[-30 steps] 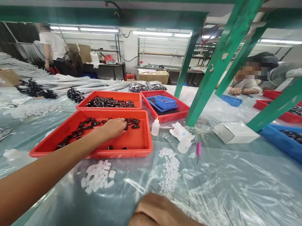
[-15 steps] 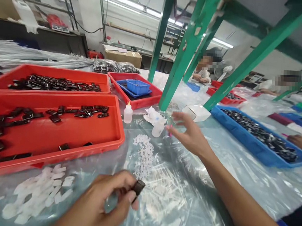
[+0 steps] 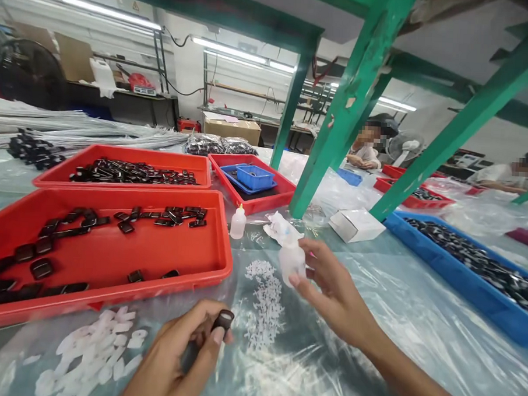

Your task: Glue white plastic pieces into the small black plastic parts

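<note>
My left hand point(image 3: 181, 355) is low in the view, its fingers pinched round a small black plastic piece point(image 3: 222, 321). My right hand point(image 3: 330, 291) is out over the plastic sheet, fingers curled round a small translucent bottle point(image 3: 291, 259) that it lifts off the table. A strip of small white parts point(image 3: 265, 300) lies between the hands. The near red tray point(image 3: 113, 255) on the left holds scattered black pieces.
A second red tray point(image 3: 117, 156) of black pieces sits behind the first, a third point(image 3: 281, 196) holds a blue bin. A dropper bottle point(image 3: 238, 222), crumpled cloth point(image 3: 280, 227), white box point(image 3: 356, 224), long blue tray point(image 3: 457, 276), white chips point(image 3: 95, 348) and green frame legs point(image 3: 332, 131) surround. People sit at the far right.
My right hand has closed on the translucent bottle it was reaching toward and drawn it nearer. My left hand still holds the black piece, turned more upright. The camera tilted up slightly.
</note>
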Available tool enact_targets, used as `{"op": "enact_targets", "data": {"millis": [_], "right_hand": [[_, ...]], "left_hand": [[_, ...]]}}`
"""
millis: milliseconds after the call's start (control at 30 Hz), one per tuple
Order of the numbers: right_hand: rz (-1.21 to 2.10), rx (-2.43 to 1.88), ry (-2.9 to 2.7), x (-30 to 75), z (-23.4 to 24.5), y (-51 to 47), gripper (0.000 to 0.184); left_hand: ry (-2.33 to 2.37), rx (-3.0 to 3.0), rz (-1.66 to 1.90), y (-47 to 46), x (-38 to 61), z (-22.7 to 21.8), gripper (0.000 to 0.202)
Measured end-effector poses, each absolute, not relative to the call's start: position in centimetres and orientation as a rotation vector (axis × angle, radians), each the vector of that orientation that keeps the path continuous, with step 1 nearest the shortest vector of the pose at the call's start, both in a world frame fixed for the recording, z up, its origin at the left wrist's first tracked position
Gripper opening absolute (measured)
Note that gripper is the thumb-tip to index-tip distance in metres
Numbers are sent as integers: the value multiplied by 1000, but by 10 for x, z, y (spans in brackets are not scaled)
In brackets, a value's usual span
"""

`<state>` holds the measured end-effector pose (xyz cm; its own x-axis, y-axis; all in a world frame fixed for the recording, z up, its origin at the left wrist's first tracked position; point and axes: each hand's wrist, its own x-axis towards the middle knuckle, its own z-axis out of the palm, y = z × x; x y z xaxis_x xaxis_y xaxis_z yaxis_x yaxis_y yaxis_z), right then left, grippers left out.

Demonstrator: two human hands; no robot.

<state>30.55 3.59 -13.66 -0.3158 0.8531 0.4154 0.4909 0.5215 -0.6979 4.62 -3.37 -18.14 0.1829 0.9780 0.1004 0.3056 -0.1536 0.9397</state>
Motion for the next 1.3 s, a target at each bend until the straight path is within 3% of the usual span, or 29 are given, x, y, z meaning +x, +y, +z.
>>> {"op": "enact_targets", "data": {"millis": [233, 667, 900, 1300], "right_hand": [[492, -680, -2137, 292, -134, 8, 48], [395, -590, -2191, 291, -127, 5, 36], [191, -541, -2260, 289, -124, -9, 37], [233, -568, -2340, 294, -120, -17, 41]], "left_hand": [[1365, 1439, 1115, -47, 51, -180, 26], [1324, 1675, 1246, -42, 46, -182, 17], [1183, 1893, 1108, -38, 36, -186, 29], [1199, 1971, 1120, -37, 35, -186, 32]]}}
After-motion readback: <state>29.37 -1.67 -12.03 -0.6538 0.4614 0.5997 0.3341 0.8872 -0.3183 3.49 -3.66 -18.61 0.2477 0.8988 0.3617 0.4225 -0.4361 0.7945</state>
